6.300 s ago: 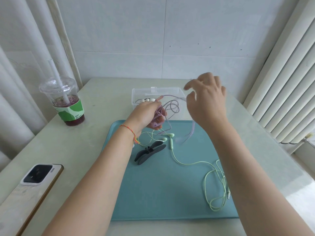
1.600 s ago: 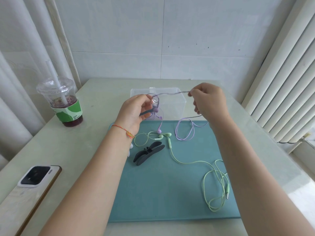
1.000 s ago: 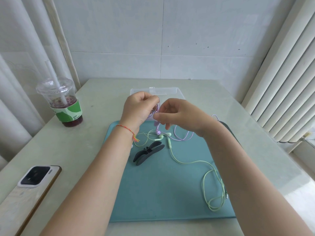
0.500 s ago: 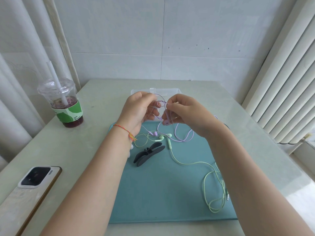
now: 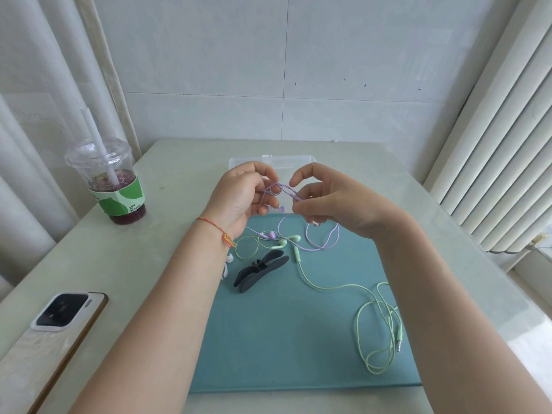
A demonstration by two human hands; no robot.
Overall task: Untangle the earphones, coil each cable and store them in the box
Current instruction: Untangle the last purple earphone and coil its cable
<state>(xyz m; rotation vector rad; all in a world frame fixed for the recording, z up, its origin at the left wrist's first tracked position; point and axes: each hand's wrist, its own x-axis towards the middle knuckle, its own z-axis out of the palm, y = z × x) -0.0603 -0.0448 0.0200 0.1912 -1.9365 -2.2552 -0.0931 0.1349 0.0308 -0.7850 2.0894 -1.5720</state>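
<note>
The purple earphones (image 5: 324, 245) hang between my two hands above the teal mat (image 5: 298, 330). My left hand (image 5: 245, 194) pinches a small loop of the purple cable. My right hand (image 5: 325, 201) pinches the cable close beside it, and the rest droops in a loop onto the mat. One purple earbud lies on the mat by the green earbuds. The green earphones (image 5: 379, 330) lie loose across the mat, the plug at the right. The clear plastic box (image 5: 298, 161) stands behind my hands, mostly hidden.
Two dark cable clips (image 5: 261, 270) lie on the mat left of centre. A white earbud (image 5: 228, 259) peeks out under my left forearm. A lidded drink cup (image 5: 109, 180) with a straw stands at the back left. A phone (image 5: 64, 321) lies at the front left.
My right hand came in from the right, where it held the cable stretched out, to right beside the left hand. The purple cable's slack dropped onto the mat in a loop.
</note>
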